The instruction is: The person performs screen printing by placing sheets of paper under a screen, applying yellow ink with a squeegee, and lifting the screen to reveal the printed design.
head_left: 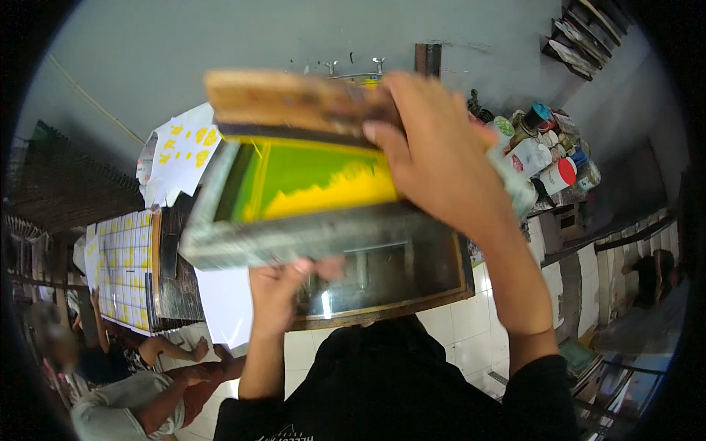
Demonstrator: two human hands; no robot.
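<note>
A wooden squeegee (283, 99) with a dark blade is gripped in my right hand (445, 158), fingers wrapped over its right end. It is held over the far side of a screen printing frame (250, 246), with some motion blur. Inside the frame, green mesh (290, 173) carries a jagged band of yellow ink (342, 192) along its near part. My left hand (276, 290) is closed at the frame's near edge, its fingers partly blurred. The near edge looks raised above a glass-topped table (397, 275).
White sheets with yellow prints (184, 147) lie at the left, beside a rack of printed sheets (121, 268). A blank white sheet (224, 301) hangs by the table's left side. Several jars and tubs (559, 173) crowd the right. People sit at lower left; another person (651, 279) is far right.
</note>
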